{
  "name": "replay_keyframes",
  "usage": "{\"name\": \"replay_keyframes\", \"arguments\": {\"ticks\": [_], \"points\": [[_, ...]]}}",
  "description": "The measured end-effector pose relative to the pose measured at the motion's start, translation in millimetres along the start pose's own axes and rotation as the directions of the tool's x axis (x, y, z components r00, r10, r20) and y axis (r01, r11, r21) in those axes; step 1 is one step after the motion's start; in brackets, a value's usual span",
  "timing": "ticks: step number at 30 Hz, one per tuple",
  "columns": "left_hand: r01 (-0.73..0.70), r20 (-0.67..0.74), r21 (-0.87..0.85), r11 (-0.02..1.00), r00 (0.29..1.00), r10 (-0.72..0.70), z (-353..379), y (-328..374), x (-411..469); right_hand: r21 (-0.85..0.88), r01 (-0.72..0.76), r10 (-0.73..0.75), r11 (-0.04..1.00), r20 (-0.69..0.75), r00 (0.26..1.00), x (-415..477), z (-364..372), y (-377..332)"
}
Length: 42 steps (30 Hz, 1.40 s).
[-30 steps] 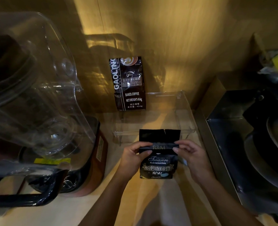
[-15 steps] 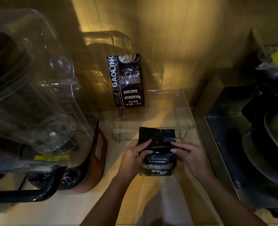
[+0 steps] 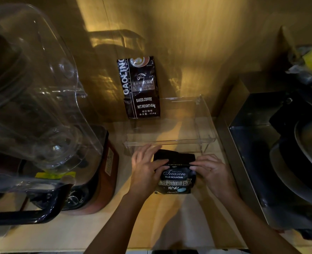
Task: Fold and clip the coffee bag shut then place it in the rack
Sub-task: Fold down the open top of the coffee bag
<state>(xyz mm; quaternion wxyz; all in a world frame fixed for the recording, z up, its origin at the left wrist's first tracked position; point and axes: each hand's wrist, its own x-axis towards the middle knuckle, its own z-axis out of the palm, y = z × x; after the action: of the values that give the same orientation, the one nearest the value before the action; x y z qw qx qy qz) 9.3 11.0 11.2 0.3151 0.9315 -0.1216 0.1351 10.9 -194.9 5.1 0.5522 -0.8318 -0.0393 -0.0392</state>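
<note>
A small black coffee bag point(image 3: 175, 179) marked "Treasure Blue Mountain" stands on the wooden counter just in front of the clear acrylic rack point(image 3: 169, 143). Its top flap is bent backward along a crease. My left hand point(image 3: 146, 168) grips the bag's left edge, thumb on the front at the crease. My right hand point(image 3: 212, 173) pinches the right edge at the same height. A taller black "Gaolino" coffee bag point(image 3: 139, 88) stands upright at the rack's back left against the wall. No clip is visible.
A large blender with a clear jug point(image 3: 32, 99) and dark red base point(image 3: 98, 178) fills the left. A steel sink point(image 3: 272, 158) holding dark pans lies to the right. The wooden wall point(image 3: 188, 43) rises behind the rack.
The bag's upright top flap has been folded back and down. Both hands and the bag have moved slightly lower on the counter.
</note>
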Motion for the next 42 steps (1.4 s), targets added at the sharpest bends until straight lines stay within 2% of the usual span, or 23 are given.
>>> {"name": "replay_keyframes", "arguments": {"ticks": [3, 6, 10, 14, 20, 23, 26, 28, 36, 42], "points": [[-0.102, 0.051, 0.118, 0.988, 0.994, 0.096, -3, 5, 5, -0.062, 0.029, -0.029, 0.998, 0.011, 1.000, 2, -2, -2], [-0.176, 0.089, 0.147, 0.973, 0.982, 0.164, -3, 10, 7, -0.068, 0.008, -0.007, 0.998, 0.024, 1.000, 4, -2, -6], [-0.232, 0.161, 0.159, 0.960, 0.965, 0.207, 5, 22, 11, -0.027, -0.107, 0.107, 0.994, 0.001, 0.994, 5, 0, -3], [-0.151, 0.228, 0.107, 0.983, 0.966, 0.124, 9, 29, 19, 0.085, -0.228, 0.230, 0.970, -0.014, 0.973, 5, -1, -4], [-0.074, 0.275, -0.001, 0.997, 0.959, 0.071, 8, 29, 26, 0.286, -0.234, 0.262, 0.929, -0.065, 0.963, 2, 6, -9], [-0.140, 0.319, 0.019, 0.990, 0.939, 0.127, 8, 29, 31, 0.221, -0.187, 0.207, 0.957, -0.069, 0.976, 4, 3, -7], [-0.258, 0.380, 0.030, 0.966, 0.897, 0.228, 11, 32, 38, 0.175, -0.149, 0.155, 0.973, -0.016, 0.988, 7, 1, -5], [-0.287, 0.399, 0.022, 0.958, 0.881, 0.254, 15, 36, 39, 0.141, -0.132, 0.131, 0.981, 0.016, 0.991, 8, 4, -6], [-0.228, 0.410, -0.054, 0.972, 0.883, 0.230, 20, 31, 40, 0.358, -0.190, 0.184, 0.914, 0.052, 0.982, 7, 7, -7], [-0.152, 0.443, -0.093, 0.984, 0.879, 0.178, 21, 30, 39, 0.288, -0.166, 0.172, 0.943, 0.003, 0.985, 4, 11, -4]]}}
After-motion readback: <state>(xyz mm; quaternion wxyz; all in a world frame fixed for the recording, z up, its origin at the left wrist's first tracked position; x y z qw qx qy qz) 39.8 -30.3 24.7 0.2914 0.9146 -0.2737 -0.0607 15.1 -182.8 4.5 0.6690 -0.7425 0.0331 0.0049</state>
